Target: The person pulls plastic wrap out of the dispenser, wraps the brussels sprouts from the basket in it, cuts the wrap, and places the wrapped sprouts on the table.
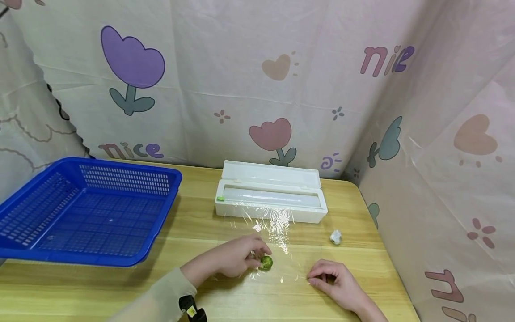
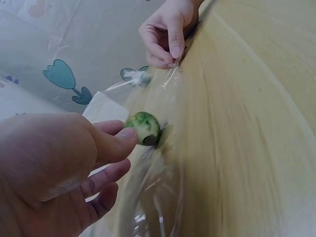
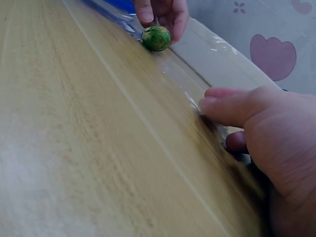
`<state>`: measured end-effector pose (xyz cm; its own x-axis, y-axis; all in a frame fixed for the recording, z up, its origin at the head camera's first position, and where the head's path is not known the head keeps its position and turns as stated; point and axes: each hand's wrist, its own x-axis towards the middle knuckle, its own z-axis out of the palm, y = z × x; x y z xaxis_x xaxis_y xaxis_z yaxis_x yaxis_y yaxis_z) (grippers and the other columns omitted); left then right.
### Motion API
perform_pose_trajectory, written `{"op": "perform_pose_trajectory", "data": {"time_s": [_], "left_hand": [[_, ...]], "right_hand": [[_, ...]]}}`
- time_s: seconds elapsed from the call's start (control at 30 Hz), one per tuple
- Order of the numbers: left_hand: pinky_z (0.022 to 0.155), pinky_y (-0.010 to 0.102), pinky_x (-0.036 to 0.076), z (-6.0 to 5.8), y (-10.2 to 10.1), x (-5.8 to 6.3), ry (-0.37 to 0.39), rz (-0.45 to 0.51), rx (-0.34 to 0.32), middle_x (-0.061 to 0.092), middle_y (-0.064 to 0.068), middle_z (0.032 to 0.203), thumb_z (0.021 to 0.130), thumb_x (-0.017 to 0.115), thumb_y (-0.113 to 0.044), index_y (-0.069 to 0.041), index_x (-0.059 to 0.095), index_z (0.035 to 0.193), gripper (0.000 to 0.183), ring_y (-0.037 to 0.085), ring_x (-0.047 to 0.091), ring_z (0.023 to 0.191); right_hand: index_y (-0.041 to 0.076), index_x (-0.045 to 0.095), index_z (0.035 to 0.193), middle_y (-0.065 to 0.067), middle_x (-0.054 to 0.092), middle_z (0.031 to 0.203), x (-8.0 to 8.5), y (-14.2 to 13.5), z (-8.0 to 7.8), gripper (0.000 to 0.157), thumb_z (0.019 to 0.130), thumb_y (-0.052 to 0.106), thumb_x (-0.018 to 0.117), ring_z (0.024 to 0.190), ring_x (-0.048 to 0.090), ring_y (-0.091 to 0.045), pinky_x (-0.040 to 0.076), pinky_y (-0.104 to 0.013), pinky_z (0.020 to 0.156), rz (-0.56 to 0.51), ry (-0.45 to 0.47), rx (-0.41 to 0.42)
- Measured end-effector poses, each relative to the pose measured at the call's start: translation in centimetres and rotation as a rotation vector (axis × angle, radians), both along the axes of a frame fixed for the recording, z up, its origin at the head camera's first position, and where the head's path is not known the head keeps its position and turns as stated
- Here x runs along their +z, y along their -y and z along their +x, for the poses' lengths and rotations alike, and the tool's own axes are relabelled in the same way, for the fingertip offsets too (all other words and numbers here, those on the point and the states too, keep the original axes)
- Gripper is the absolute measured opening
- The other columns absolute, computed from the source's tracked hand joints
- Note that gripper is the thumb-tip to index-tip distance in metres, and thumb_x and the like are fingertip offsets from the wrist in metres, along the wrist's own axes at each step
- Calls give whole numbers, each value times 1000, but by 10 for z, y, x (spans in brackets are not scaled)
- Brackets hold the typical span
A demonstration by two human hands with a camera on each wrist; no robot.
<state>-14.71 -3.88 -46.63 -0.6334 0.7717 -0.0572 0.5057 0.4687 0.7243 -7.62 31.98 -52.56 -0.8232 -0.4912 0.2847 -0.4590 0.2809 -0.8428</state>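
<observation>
My left hand (image 1: pixel 241 255): thumb and forefinger pinching one small round green vegetable (image 1: pixel 266 263), the other fingers loosely bent. 
Said vegetable: mottled, in front of the white box (image 1: pixel 271 211), between my hands, much nearer the left (whether it touches the film, I cannot tell). 
My right hand (image 1: pixel 335 284): thumb and fingertips drawn together, pinching an edge of the clear film (image 1: pixel 279 228), which stretches from the box. 
One crumpled whitish wad (image 1: pixel 335 237), beyond my right hand. 
One blue basket (image 1: pixel 104 223), at left.
</observation>
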Motion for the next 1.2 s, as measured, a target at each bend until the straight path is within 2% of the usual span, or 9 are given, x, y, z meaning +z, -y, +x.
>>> {"op": "perform_pose_trajectory", "data": {"time_s": [0.2,0.37,0.53,0.6,0.8,0.93,1.03,1.13,1.2], "left_hand": [[92,31,54,2,31,-3,-78,-7,-4,63,-14,110,96,79,-23,-22,73,118,23,4,60,99],[82,27,52,8,61,-8,-55,8,-18,61,-16,93,88,88,-32,-24,74,101,20,4,58,88],[79,25,49,11,80,-13,-59,-23,-8,58,-19,90,80,94,-31,-29,75,95,24,4,54,84],[79,25,49,11,84,-15,-63,-18,-4,57,-19,91,80,93,-26,-29,75,93,22,3,55,84],[77,24,52,11,90,-17,-92,22,-26,56,-20,90,94,83,-15,-28,74,87,17,-1,56,83],[78,24,51,15,89,-17,-125,19,-15,56,-20,90,95,82,-23,-29,72,92,12,0,55,83],[76,24,50,17,87,-18,-141,8,3,56,-19,90,94,84,-30,-28,73,97,12,2,55,82],[76,23,51,19,85,-19,-188,1,-5,55,-20,91,95,83,-26,-28,73,96,10,-1,54,81],[76,23,51,19,84,-19,-239,8,-19,54,-21,91,98,79,-21,-28,71,92,12,-2,54,81]], "right_hand": [[14,80,109,-8,72,99,-2,0,0,23,94,-3,78,76,60,-15,49,-28,58,7,-19,23],[14,79,111,-4,72,103,-3,0,0,26,88,3,85,76,60,-15,50,-27,58,19,-29,34],[15,80,109,-4,71,104,-3,-1,-1,23,93,0,80,74,59,-15,50,-27,57,32,-17,33],[16,80,108,-5,70,104,-2,-1,-1,20,95,0,77,76,60,-16,51,-28,58,39,-3,33],[19,74,103,-1,69,104,4,4,0,17,98,3,72,83,61,-18,52,-28,66,73,20,31],[18,68,104,1,68,102,8,6,-1,17,101,2,68,83,59,-18,50,-29,68,84,35,24],[18,66,105,1,67,98,10,7,0,10,105,9,64,81,58,-15,50,-29,68,113,79,-17],[18,65,105,2,64,95,11,8,0,8,107,11,63,79,57,-14,50,-28,68,134,93,-58],[17,64,104,1,62,97,13,10,0,12,106,5,62,79,55,-14,49,-28,67,125,75,-64]]}}
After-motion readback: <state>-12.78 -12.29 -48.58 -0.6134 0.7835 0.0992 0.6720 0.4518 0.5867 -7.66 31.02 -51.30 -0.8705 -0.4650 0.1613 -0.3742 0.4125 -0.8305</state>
